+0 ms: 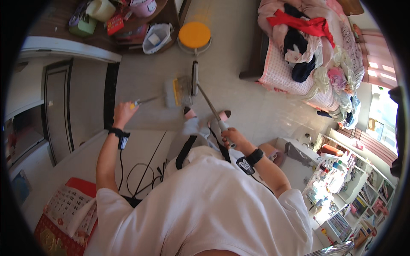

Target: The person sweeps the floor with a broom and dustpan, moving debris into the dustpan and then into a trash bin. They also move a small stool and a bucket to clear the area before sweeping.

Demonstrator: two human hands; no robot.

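My left hand (124, 113) is closed around the yellow-ended handle of a long-handled dustpan. Its grey pan with a yellow strip (176, 91) is on the floor ahead of my feet, slightly blurred. My right hand (236, 141) grips the upper end of a grey pole belonging to a broom (207, 100). The broom's narrow dark and light head (195, 78) rests on the floor just right of the pan, pointing away from me; whether the two touch I cannot tell. Both wrists wear black bands with small devices.
A round stool with a yellow seat (194, 35) stands beyond the broom head. Left of it are a white lined bin (156, 39) and a wooden shelf unit (171, 17). Clothes cover the bed (282, 81) at right. A cluttered white bookshelf (348, 200) stands lower right.
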